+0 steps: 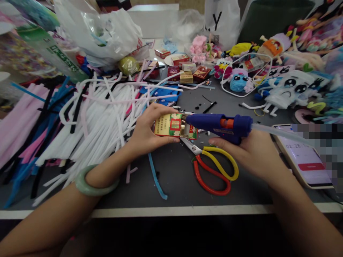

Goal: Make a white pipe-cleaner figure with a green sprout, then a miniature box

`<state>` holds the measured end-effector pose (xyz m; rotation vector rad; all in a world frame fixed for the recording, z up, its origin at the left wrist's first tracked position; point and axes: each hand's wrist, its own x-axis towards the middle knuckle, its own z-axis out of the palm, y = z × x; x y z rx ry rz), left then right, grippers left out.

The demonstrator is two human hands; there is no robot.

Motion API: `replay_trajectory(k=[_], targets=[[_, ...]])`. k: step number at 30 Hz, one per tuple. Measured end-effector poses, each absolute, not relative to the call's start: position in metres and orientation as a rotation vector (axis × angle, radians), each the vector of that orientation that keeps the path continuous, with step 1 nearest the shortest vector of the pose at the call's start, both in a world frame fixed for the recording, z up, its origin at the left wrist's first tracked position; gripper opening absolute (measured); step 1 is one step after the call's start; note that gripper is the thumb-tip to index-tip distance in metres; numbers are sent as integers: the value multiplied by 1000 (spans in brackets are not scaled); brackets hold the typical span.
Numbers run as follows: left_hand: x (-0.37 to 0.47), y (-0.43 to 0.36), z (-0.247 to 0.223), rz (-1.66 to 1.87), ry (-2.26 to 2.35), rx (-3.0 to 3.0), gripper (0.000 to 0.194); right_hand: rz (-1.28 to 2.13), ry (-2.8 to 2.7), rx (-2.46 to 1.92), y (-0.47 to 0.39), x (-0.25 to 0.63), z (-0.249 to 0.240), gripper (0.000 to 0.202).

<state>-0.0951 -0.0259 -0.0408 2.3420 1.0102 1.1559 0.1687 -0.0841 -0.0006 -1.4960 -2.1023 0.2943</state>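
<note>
My left hand point(150, 125) pinches a small gold, green and red cardboard box point(168, 125) between thumb and fingers. The box's right end is open, with a flap point(192, 132) folded out. My right hand point(252, 150) is wrapped round the grip of a dark blue hot glue gun point(210, 123). Its nozzle points left and reaches the open end of the box; whether it touches cannot be told. A clear glue stick point(278, 132) sticks out of the gun's rear. Beneath, on the table, lie scissors point(215, 164) with one red and one yellow handle loop.
White pipe cleaners point(104, 132) spread across the left, beside pink ones point(29, 114). A blue strip point(157, 175) lies near the front edge. At right is a phone point(302, 157); behind it are plush figures point(291, 89). Small boxes point(186, 77) and plastic bags point(104, 35) stand at the back.
</note>
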Motion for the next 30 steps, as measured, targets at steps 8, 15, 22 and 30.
replay_trajectory(k=[8, 15, 22, 30], targets=[[-95, -26, -41, 1163, 1016, 2366, 62, 343, -2183, -1451, -84, 170, -1, 35], [-96, -25, -41, 1172, 995, 2355, 61, 466, -2201, -1454, -86, 174, 2, 36], [-95, -26, -41, 1173, 1004, 2344, 61, 492, -2179, -1459, -85, 174, 1, 37], [-93, -28, -40, 1158, 1006, 2366, 61, 268, -2120, -1473, -84, 171, -1, 33]])
